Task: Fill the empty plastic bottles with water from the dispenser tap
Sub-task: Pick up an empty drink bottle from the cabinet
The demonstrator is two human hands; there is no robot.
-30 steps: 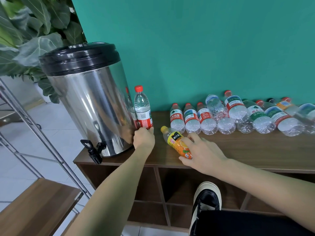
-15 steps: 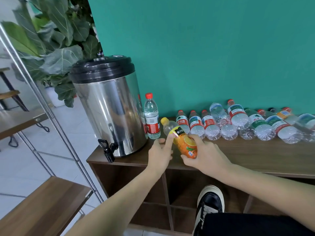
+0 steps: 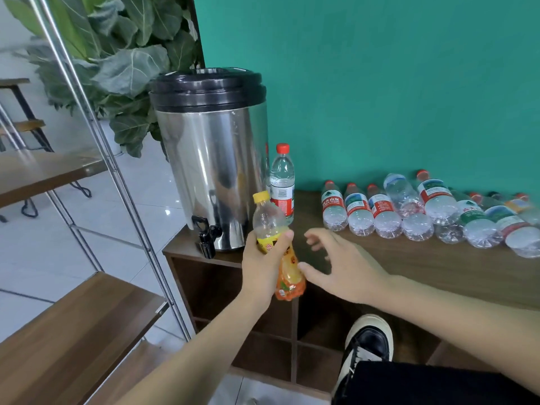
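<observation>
My left hand [image 3: 264,266] grips an empty orange-labelled bottle with a yellow cap [image 3: 267,217], held upright and slightly tilted in front of the cabinet edge. My right hand [image 3: 342,266] hovers just right of it with fingers spread, holding nothing. The steel dispenser [image 3: 213,165] with a black lid stands at the cabinet's left end; its black tap [image 3: 206,233] hangs over the front edge, left of the bottle. A red-capped water bottle [image 3: 282,182] stands upright beside the dispenser. Several empty clear bottles [image 3: 409,211] lie in a row against the green wall.
The brown wooden cabinet [image 3: 438,267] has open cubbies below. A metal-framed wooden shelf [image 3: 73,331] stands to the left, with a leafy plant [image 3: 125,54] behind the dispenser. My black-and-white shoe [image 3: 368,340] rests in front of the cabinet.
The orange bottle passed from my right hand to my left and was lifted upright off the cabinet top. My right hand let go and opened. The view shifted left.
</observation>
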